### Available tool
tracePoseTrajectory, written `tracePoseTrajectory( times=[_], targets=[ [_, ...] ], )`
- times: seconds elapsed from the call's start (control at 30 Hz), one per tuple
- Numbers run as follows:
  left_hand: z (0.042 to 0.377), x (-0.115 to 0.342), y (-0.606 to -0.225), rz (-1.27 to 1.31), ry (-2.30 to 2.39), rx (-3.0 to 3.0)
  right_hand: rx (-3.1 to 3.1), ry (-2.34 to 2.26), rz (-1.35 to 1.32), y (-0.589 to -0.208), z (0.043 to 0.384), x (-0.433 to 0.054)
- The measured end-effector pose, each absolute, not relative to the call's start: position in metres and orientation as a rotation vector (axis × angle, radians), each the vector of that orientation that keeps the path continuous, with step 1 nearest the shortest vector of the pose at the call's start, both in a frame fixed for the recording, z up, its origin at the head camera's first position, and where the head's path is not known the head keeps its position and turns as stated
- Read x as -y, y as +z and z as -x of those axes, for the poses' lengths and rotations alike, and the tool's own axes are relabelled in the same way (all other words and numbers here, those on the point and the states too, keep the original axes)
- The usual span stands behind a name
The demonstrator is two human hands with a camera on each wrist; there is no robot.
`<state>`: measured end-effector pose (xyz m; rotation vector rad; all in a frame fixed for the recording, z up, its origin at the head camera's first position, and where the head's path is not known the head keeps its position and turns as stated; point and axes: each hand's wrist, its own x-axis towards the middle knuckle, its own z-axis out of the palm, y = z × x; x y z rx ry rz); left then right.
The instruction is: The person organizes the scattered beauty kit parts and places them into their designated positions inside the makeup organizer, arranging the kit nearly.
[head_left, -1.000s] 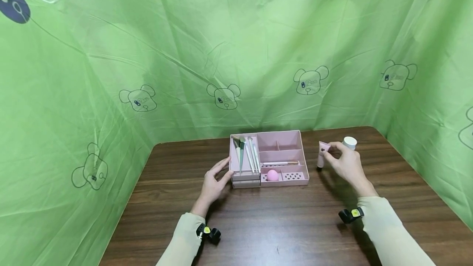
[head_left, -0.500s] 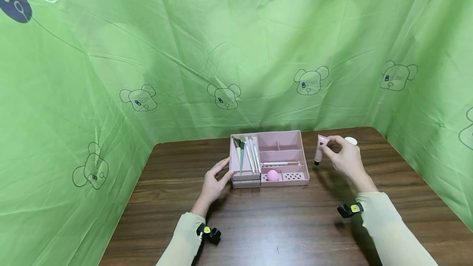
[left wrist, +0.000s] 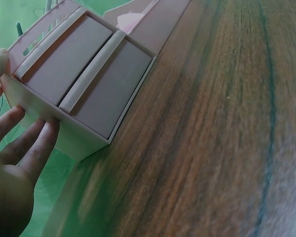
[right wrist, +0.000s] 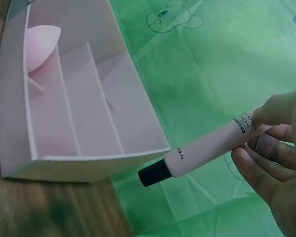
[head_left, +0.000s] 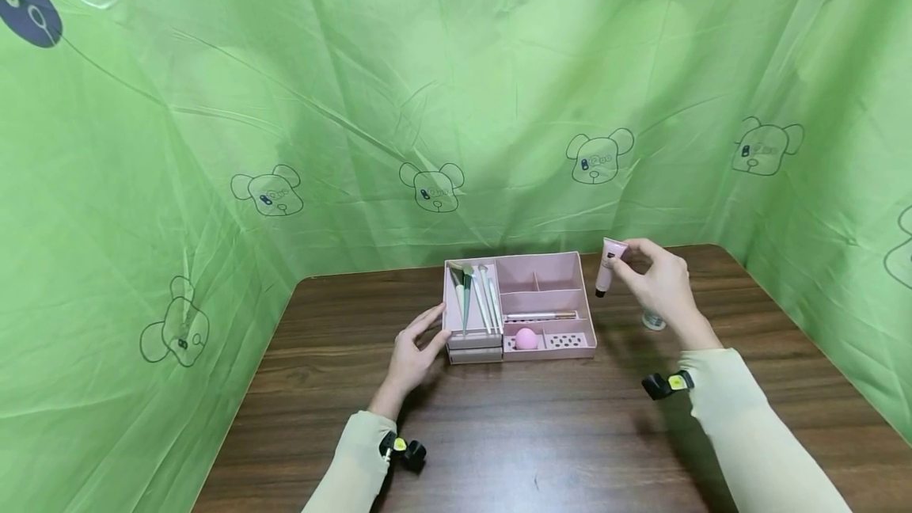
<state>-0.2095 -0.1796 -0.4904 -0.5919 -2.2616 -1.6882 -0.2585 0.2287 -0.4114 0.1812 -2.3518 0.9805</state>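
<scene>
A pink cosmetics organizer [head_left: 549,354] stands at the back of the table. My left hand [head_left: 411,355] rests against its left side, with extended fingers [left wrist: 42,143] on the side wall and the thumb at the upper front corner. My right hand [head_left: 659,283] pinches a pink cream tube [head_left: 606,271] by its flat end between thumb and fingers. The tube hangs tilted in the air to the right of the organizer, black cap [right wrist: 155,173] downward. Makeup brushes [head_left: 466,299] lie in the left section; a slim pink stick [head_left: 539,315] and a pink makeup sponge [head_left: 526,339] occupy right-hand compartments.
A small jar [head_left: 653,321] stands on the wooden table [head_left: 499,426], mostly hidden behind the right hand. Two drawers [left wrist: 108,89] form the organizer's left front. A green curtain [head_left: 499,101] hangs behind the table and along both sides.
My right hand has lifted the cream tube off the table area and carried it up and left toward the organizer. My left hand has stayed in place against the organizer.
</scene>
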Motion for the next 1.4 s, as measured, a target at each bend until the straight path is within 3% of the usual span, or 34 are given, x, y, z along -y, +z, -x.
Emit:
tracePoseTrajectory(
  times=[0.7, 1.4],
  targets=[
    [0.210, 0.180, -0.491, 0.615, -1.724, 2.248, 2.298, 1.122, -0.390, -0.384, 0.287, -0.178],
    [0.212, 0.180, -0.493, 0.614, -1.704, 2.234, 2.391, 1.247, -0.499, -0.398, 0.304, -0.133]
  ],
)
